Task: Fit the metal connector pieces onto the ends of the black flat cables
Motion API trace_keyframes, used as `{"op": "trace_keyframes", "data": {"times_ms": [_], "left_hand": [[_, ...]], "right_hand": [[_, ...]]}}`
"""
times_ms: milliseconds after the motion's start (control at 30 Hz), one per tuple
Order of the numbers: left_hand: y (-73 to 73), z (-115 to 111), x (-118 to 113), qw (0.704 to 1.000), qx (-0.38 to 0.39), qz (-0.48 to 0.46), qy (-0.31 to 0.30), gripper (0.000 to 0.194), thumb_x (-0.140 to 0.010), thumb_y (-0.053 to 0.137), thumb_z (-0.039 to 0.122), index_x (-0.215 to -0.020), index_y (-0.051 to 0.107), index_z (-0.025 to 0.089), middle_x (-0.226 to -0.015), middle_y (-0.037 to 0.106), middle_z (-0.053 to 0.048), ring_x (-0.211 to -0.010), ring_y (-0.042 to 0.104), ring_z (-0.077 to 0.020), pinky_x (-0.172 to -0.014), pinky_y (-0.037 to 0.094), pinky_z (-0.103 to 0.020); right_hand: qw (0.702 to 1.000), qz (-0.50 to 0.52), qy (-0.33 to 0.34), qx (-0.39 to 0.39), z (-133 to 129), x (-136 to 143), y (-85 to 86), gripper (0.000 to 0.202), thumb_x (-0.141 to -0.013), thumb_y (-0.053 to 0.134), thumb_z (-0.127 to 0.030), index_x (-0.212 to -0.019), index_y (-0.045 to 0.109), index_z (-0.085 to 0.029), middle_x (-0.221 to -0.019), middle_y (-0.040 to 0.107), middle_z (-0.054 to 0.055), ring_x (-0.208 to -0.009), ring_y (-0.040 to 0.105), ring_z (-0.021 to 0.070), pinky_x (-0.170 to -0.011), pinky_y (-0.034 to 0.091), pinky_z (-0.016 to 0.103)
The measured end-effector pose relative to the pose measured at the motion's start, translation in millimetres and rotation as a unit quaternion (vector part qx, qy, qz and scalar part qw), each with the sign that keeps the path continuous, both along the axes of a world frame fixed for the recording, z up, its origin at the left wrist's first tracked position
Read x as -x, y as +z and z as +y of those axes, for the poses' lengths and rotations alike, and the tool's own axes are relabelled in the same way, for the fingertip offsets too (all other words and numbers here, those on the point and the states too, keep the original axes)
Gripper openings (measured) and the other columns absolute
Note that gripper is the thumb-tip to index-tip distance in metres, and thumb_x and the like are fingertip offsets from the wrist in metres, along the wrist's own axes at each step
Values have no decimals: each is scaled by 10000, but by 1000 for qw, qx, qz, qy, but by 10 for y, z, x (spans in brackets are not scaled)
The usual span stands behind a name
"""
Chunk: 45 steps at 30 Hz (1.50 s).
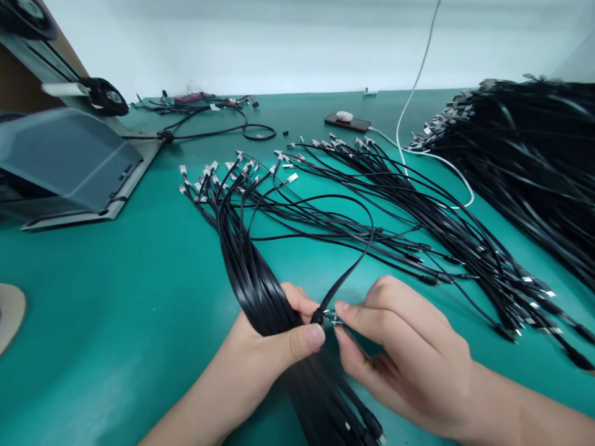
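Observation:
My left hand [274, 347] is closed round a thick bundle of flat black cables [260, 288]. Its thumb and index finger pinch the black plug end [317, 316] of one cable, which loops up and back over the table. Just right of that plug, the fingertips of my right hand [395, 347] close on a small shiny metal piece [333, 318], which meets the plug's end; its exact kind is hard to make out. A thin dark edge shows below it between the right fingers. More plug ends of the bundle [372, 427] hang below my hands.
Loose black cables [334, 223] with white-tagged ends lie behind my hands, with another bunch [432, 210] to the right. A large cable pile [534, 148] fills the far right. A phone [348, 122] with a white cord lies at the back. A grey machine [69, 161] stands left.

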State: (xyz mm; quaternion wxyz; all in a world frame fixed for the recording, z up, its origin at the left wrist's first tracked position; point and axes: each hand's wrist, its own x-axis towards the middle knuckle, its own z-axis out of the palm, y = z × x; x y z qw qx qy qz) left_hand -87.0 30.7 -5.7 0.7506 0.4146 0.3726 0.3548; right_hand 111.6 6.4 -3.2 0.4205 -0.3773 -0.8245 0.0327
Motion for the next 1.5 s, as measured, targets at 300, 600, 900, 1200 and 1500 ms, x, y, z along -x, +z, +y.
{"op": "trace_keyframes", "data": {"times_ms": [300,600,900,1200,1500], "left_hand": [[5,-5,17,1000,20,5,10,157,-788,823,278,-854,688,233,-805,594,42,-727,565,-97,-668,462,-208],[-19,6,21,1000,18,18,12,163,-779,827,278,-846,685,233,-803,589,33,-732,565,-116,-665,463,-226],[-6,-2,16,1000,19,14,16,189,-758,841,282,-828,678,219,-774,596,25,-706,557,-122,-643,450,-235],[-11,-10,16,999,21,31,20,209,-752,846,314,-856,682,235,-793,599,31,-704,558,-117,-643,436,-236],[25,-43,-5,999,6,20,33,338,-762,795,492,-840,629,208,-716,595,11,-676,517,-146,-649,382,-279]], "right_hand": [[1000,-3,8,22,-10,-13,64,87,-913,622,-84,-987,630,-128,-760,604,43,-669,501,155,-568,426,308],[999,-23,9,31,-16,-10,106,78,-917,611,-77,-964,618,-139,-760,615,47,-652,518,159,-558,428,317],[999,-43,-3,16,-18,13,169,79,-909,600,-60,-902,623,-135,-734,629,56,-625,529,164,-547,438,329],[999,1,14,43,-46,-32,157,158,-901,612,-58,-1046,621,-121,-765,632,56,-670,549,171,-576,470,324],[998,43,33,-2,-23,-90,170,186,-959,468,-72,-1125,528,-132,-1002,659,92,-867,631,160,-744,523,324]]}}
